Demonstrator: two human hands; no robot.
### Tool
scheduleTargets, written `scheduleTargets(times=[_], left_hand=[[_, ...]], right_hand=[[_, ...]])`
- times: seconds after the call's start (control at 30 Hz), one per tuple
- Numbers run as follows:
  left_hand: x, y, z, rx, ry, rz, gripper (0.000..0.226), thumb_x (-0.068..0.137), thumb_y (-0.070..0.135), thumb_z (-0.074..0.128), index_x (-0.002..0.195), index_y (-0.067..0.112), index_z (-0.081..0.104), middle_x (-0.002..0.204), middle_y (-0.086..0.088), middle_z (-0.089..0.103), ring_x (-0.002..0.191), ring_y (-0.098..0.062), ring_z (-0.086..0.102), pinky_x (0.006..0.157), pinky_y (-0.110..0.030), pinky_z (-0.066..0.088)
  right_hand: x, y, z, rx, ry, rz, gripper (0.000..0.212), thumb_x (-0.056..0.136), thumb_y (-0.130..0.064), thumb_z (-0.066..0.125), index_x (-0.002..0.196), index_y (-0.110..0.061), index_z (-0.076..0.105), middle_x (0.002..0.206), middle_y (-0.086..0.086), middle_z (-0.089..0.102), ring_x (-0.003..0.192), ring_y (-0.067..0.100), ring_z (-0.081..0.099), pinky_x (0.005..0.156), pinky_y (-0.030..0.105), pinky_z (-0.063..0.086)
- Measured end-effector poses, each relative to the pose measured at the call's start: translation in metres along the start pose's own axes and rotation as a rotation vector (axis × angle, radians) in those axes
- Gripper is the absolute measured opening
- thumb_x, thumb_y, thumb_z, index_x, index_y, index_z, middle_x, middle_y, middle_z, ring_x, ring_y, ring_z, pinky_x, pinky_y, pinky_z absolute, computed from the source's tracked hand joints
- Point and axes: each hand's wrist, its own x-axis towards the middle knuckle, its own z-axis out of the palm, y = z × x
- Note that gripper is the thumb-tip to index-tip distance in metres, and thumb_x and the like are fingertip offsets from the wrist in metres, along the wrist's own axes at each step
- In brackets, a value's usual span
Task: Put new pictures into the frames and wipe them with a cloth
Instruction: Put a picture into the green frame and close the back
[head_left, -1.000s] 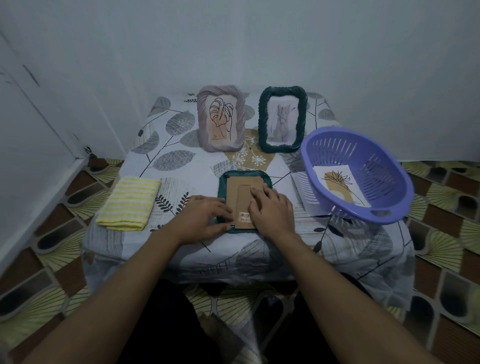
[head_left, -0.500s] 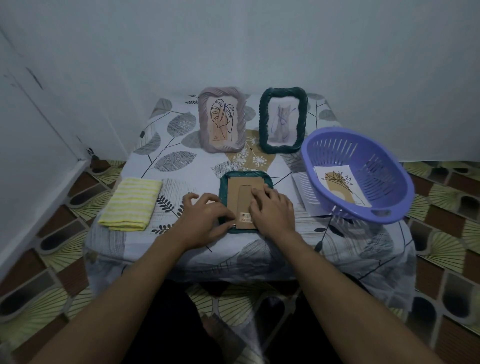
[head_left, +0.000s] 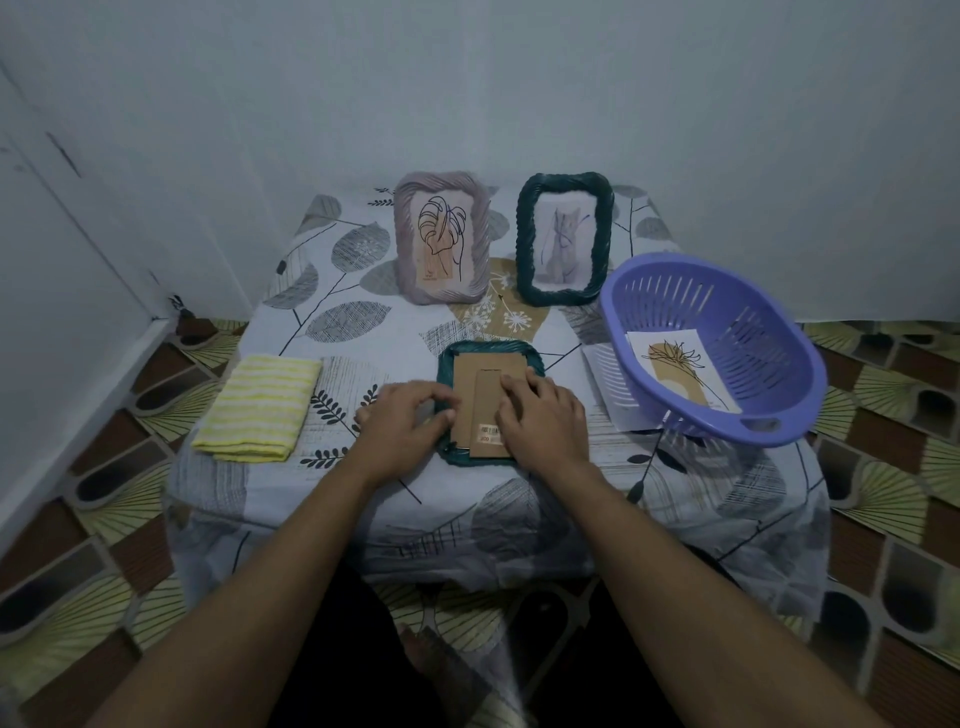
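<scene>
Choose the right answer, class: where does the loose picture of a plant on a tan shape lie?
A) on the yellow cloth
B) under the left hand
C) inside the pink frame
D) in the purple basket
D: the loose picture lies inside the purple basket, to the right of the face-down frame.

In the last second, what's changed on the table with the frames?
The left hand has curled its fingers from flat, pinching the face-down frame at its left edge. The right hand stays pressed on the cardboard backing; standing frames, cloth and basket are unmoved.
</scene>
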Motion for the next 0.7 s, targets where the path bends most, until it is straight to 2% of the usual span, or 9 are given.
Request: scheduleTargets(times=[0.07, 0.1, 0.2, 0.33, 0.6, 0.7], left_hand=[[0.001, 0.003, 0.005, 0.096, 0.063, -0.02, 0.038, 0.084, 0.057, 0.041, 0.117, 0.045, 0.057, 0.131, 0.011, 0.055, 0.132, -0.023, 0.036, 0.107, -0.052, 0.028], [0.001, 0.008, 0.008, 0.152, 0.062, -0.042, 0.047, 0.089, 0.055, 0.038, 0.129, 0.036, 0.053, 0.14, 0.005, 0.05, 0.138, -0.026, 0.03, 0.109, -0.053, 0.025], [0.002, 0.011, 0.019, 0.306, 0.003, -0.132, 0.069, 0.098, 0.061, 0.03, 0.153, 0.02, 0.026, 0.161, -0.001, 0.026, 0.15, -0.025, 0.008, 0.116, -0.052, 0.009], [0.003, 0.008, 0.03, 0.409, -0.006, -0.113, 0.095, 0.084, 0.082, 0.018, 0.155, 0.02, 0.017, 0.162, -0.002, 0.023, 0.151, -0.025, 0.01, 0.119, -0.054, 0.004], [0.002, 0.009, 0.031, 0.408, 0.077, -0.098, 0.094, 0.079, 0.085, 0.036, 0.15, 0.024, 0.027, 0.156, 0.003, 0.034, 0.147, -0.023, 0.021, 0.118, -0.055, 0.011], [0.002, 0.009, 0.031, 0.408, 0.095, -0.098, 0.094, 0.078, 0.085, 0.038, 0.149, 0.024, 0.029, 0.154, 0.003, 0.037, 0.146, -0.022, 0.022, 0.118, -0.053, 0.012]], right_hand=[[0.0, 0.0, 0.0, 0.0, -0.004, -0.003, 0.043, 0.101, -0.039, 0.037, 0.144, -0.035, 0.044, 0.158, 0.004, 0.034, 0.141, 0.026, 0.032, 0.118, 0.042, 0.021], [0.0, 0.0, 0.0, -0.003, -0.005, -0.004, 0.043, 0.101, -0.039, 0.037, 0.144, -0.035, 0.044, 0.158, 0.004, 0.033, 0.141, 0.026, 0.032, 0.118, 0.042, 0.02], [0.0, 0.0, 0.0, -0.006, -0.008, 0.005, 0.044, 0.101, -0.04, 0.037, 0.144, -0.036, 0.043, 0.158, 0.004, 0.033, 0.142, 0.026, 0.031, 0.117, 0.042, 0.02], [0.0, 0.0, 0.0, -0.004, -0.006, 0.002, 0.043, 0.1, -0.039, 0.038, 0.143, -0.036, 0.044, 0.158, 0.003, 0.034, 0.141, 0.026, 0.031, 0.116, 0.042, 0.02], [0.005, 0.001, -0.006, 0.046, -0.103, 0.025, 0.045, 0.102, -0.038, 0.039, 0.146, -0.037, 0.042, 0.161, 0.002, 0.029, 0.144, 0.025, 0.027, 0.118, 0.04, 0.016], [0.01, 0.006, -0.018, 0.14, -0.167, 0.016, 0.045, 0.099, -0.033, 0.049, 0.144, -0.034, 0.048, 0.155, 0.004, 0.037, 0.141, 0.027, 0.034, 0.116, 0.04, 0.025]])
